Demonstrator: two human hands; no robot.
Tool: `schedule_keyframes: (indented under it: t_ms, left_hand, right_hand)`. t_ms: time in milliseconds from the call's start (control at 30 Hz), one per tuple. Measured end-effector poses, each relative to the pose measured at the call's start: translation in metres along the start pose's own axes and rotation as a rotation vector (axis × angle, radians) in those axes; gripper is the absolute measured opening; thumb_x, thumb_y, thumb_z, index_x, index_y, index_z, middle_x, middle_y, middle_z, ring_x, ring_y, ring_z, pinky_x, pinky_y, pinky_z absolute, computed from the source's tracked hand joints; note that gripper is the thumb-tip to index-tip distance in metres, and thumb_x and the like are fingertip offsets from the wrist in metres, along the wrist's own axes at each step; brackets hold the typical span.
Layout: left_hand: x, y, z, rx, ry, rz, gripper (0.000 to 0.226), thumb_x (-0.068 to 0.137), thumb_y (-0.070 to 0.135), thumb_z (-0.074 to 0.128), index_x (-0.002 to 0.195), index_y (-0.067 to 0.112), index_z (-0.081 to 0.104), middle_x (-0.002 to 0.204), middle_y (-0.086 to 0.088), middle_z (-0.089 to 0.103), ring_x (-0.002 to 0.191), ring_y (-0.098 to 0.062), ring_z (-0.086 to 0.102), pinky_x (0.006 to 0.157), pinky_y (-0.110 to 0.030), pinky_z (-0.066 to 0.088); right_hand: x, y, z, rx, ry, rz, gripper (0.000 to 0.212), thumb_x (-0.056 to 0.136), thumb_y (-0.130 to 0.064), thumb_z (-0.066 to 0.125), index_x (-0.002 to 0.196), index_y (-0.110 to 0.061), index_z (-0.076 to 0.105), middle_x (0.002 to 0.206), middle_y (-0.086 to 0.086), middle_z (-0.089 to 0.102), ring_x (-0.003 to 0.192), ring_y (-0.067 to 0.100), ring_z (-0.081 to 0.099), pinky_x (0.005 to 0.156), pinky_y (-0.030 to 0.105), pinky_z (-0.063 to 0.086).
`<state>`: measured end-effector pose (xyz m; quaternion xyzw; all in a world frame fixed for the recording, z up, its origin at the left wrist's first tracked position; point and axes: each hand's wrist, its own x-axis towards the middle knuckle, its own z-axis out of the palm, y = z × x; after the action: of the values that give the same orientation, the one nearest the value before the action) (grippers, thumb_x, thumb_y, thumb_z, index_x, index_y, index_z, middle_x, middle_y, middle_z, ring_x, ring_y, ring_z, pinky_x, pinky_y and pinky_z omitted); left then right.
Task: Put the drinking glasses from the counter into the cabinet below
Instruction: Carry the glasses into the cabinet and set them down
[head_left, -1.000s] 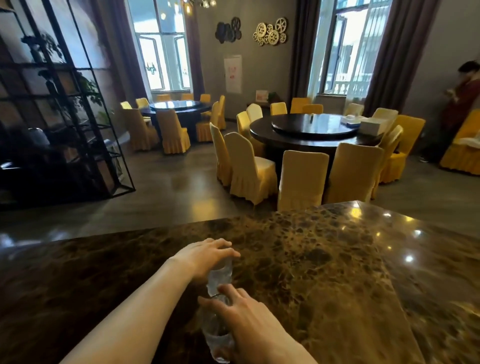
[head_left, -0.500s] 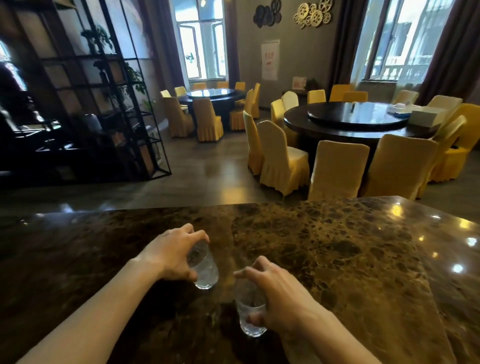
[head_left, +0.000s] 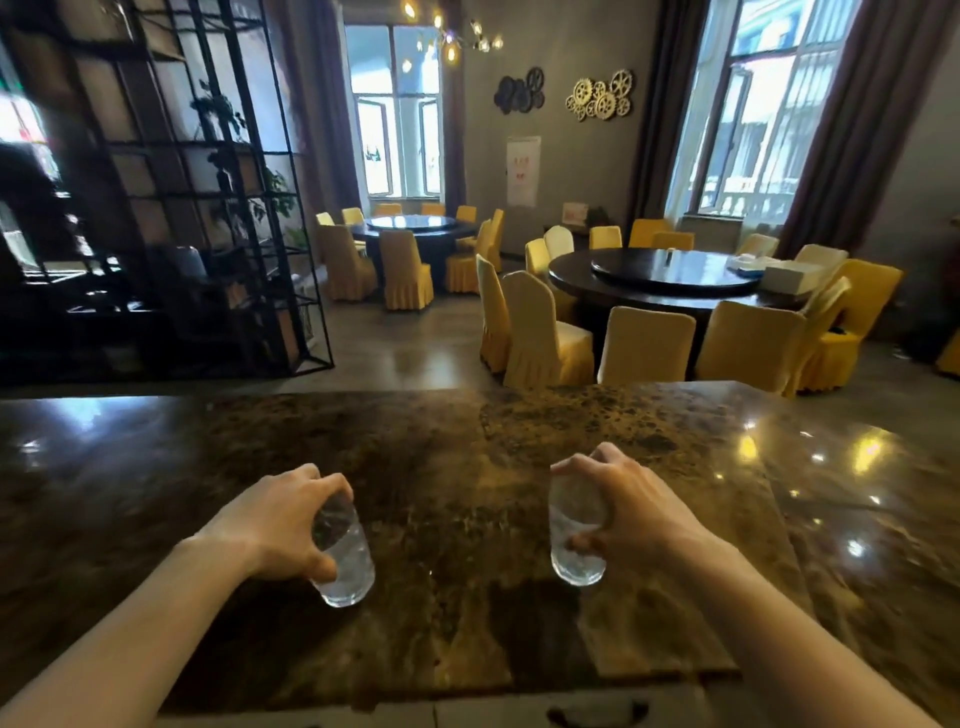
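Above counter (head_left: 467, 447), hands grip two glasses.

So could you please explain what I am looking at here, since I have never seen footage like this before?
There is no machine here. A person wears a wide-angle camera on the head, so the one picture looks forward and down over their own bare arms.

The left hand grips the left glass and the right hand grips the right glass, the fingers wrapped around each from above. Both glasses are clear and look empty. They are at a dark marble counter; whether they touch it I cannot tell. Nothing else lies on it.

At the bottom edge a handle shows, probably on the cabinet below. Beyond the counter is a dining room with round tables and yellow chairs.
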<state>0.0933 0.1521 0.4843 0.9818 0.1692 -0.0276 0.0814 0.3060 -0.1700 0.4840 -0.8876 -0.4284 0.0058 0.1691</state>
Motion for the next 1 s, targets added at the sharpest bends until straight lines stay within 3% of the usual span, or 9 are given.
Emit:
schedule_keyframes:
  t_ms: [500,633,767,933,1000]
  left_hand:
    - [-0.163,0.021,0.048,0.003,0.011,-0.001,0.071,0.054,0.062,0.083,0.115,0.049,0.049,0.099,0.02,0.047,0.09,-0.004,0.052,0.072,-0.019,0.046]
    - [-0.18,0.036,0.068,-0.009,-0.011,-0.044,0.068,0.054,0.062,0.082,0.111,0.052,0.046,0.101,0.021,0.046,0.092,-0.004,0.051,0.075,-0.021,0.047]
    - [-0.195,0.055,0.107,-0.04,-0.033,-0.085,0.077,0.059,0.061,0.082,0.125,0.049,0.044,0.109,0.02,0.044,0.1,-0.006,0.049,0.08,-0.023,0.051]
    - [-0.209,0.077,0.189,-0.083,-0.095,-0.153,0.08,0.063,0.06,0.08,0.132,0.046,0.041,0.114,0.018,0.042,0.103,-0.005,0.045,0.084,-0.023,0.049]
    - [-0.21,0.082,0.233,-0.099,-0.134,-0.196,0.086,0.065,0.059,0.079,0.139,0.045,0.037,0.125,0.015,0.043,0.111,-0.008,0.047,0.089,-0.025,0.051]
  right_hand:
    - [-0.161,-0.083,0.018,0.04,-0.032,0.061,0.078,0.066,-0.045,0.087,0.136,-0.04,0.054,0.115,-0.005,0.05,0.104,0.021,0.059,0.086,0.039,0.057]
    - [-0.179,-0.076,0.036,0.047,-0.055,0.05,0.078,0.065,-0.047,0.086,0.135,-0.041,0.052,0.115,-0.007,0.048,0.102,0.02,0.059,0.085,0.036,0.057]
    - [-0.199,-0.06,0.069,0.069,-0.114,0.05,0.077,0.065,-0.046,0.085,0.134,-0.041,0.05,0.116,-0.008,0.046,0.104,0.019,0.057,0.084,0.035,0.056]
    - [-0.221,-0.026,0.139,0.093,-0.205,0.03,0.077,0.07,-0.045,0.084,0.136,-0.044,0.044,0.125,-0.009,0.043,0.114,0.015,0.052,0.089,0.033,0.057]
    - [-0.229,-0.009,0.179,0.119,-0.252,0.045,0.077,0.073,-0.042,0.083,0.138,-0.045,0.041,0.131,-0.007,0.041,0.121,0.016,0.051,0.094,0.033,0.055]
